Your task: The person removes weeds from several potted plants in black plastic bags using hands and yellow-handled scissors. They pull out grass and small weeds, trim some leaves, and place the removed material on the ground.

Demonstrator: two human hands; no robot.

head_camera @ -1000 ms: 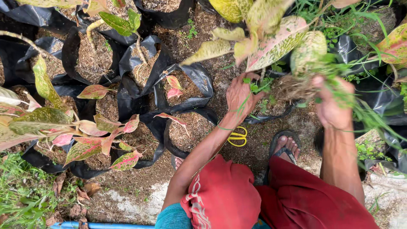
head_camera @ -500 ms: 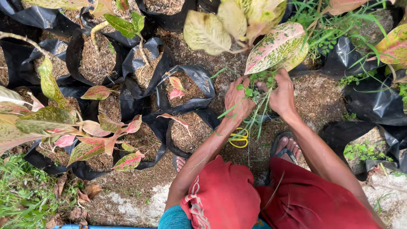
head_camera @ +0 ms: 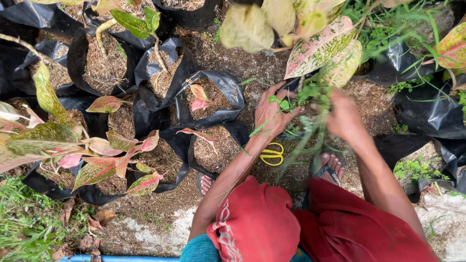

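My left hand [head_camera: 272, 112] and my right hand [head_camera: 343, 116] meet over a black grow bag [head_camera: 291, 85] under a plant with pink-and-green speckled leaves [head_camera: 321, 47]. Both hands clutch a clump of green weeds and long grass [head_camera: 310, 104] whose blades hang down between them. The left hand's fingers curl into the small green shoots, while the right hand is closed on the weed stems. Yellow-handled scissors [head_camera: 272, 154] lie on the soil just below my left wrist. My sandalled foot [head_camera: 329, 165] rests below the hands.
Several black plastic grow bags filled with husk soil [head_camera: 213, 92] crowd the left and top. Red-and-green leafy plants [head_camera: 102, 167] spread at the left. More black bags [head_camera: 429, 111] and weeds sit at the right. Grass [head_camera: 24, 228] and a concrete patch [head_camera: 155, 228] lie at the bottom.
My right hand has come in from the right with the weeds and joined the left hand at the plant's base; both now grip the clump.
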